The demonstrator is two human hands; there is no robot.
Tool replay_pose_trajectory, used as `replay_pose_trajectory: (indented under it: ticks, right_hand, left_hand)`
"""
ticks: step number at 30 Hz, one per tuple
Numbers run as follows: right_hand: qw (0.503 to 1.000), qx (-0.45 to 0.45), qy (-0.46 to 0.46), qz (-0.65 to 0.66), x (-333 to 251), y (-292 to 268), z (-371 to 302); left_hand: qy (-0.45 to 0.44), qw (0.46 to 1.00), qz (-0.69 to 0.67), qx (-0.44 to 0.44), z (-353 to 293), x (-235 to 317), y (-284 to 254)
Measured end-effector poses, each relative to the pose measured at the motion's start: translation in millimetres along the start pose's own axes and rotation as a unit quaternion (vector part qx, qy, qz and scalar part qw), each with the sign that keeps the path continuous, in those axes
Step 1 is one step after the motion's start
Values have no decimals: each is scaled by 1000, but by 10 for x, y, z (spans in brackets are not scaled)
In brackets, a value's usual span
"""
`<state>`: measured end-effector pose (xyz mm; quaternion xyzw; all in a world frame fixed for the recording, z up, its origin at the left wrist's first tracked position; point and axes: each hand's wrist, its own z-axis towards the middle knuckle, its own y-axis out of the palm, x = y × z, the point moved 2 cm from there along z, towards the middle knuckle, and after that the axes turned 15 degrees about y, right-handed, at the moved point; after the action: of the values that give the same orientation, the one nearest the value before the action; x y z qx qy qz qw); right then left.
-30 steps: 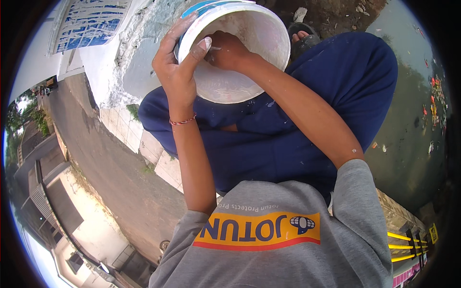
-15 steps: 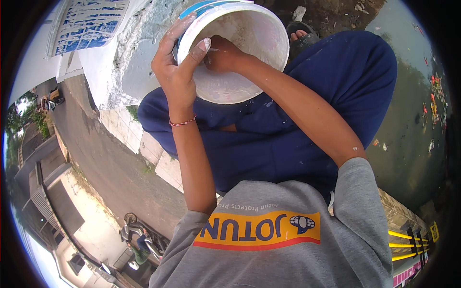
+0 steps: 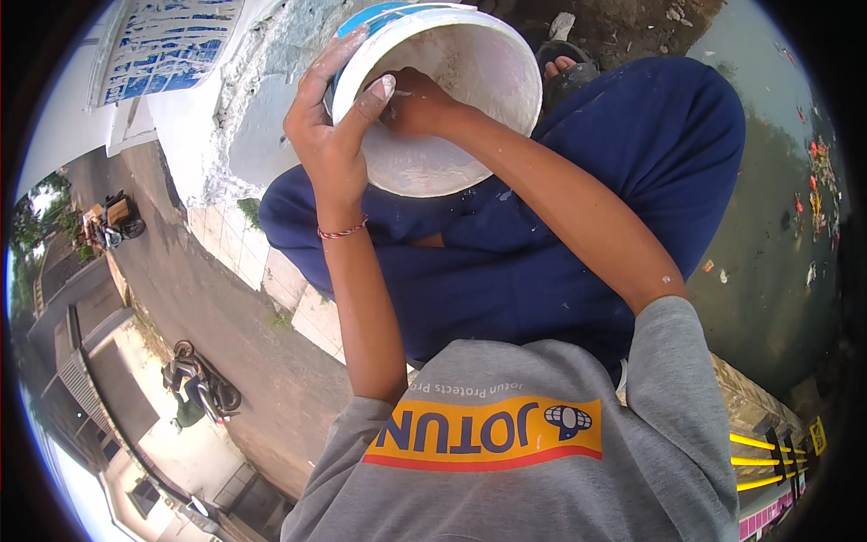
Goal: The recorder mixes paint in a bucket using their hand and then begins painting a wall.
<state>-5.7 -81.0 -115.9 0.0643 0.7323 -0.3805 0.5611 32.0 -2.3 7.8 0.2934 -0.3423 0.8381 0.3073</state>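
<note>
A white plastic bucket (image 3: 433,172) with a blue outer side is tipped toward me above my crossed legs, its mouth open to my view. Pale smears coat the inside. My left hand (image 3: 330,140) is closed on the bucket's left rim, fingers along the outside and the white-smudged thumb over the edge. Inside, my right hand (image 3: 417,104) is curled against the left part of the wall. Its fingertips are partly hidden behind the left thumb, and whatever they hold cannot be made out.
Chipped white-and-grey masonry (image 3: 262,117) stands at the left, beside pale tiles (image 3: 226,239). Murky water (image 3: 759,217) with floating litter lies on the right. A sandalled foot (image 3: 564,65) rests behind the bucket. Two motorcycles (image 3: 200,384) (image 3: 113,221) are on the road.
Both hands and the bucket stay almost in place. On the road, the nearer motorcycle has moved up and left in the picture; the farther, loaded one has come closer.
</note>
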Motion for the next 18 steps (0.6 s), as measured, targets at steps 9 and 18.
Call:
replay_pose_trajectory:
  ticks: [9,18]
  right_hand:
    - [999,-17,9,-30,-178,-96,-80]
    - [998,24,-21,-56,-148,-12,-76]
  left_hand:
    - [-36,998,-38,27,-22,7,-31]
    - [-42,998,-33,36,20,28,-7]
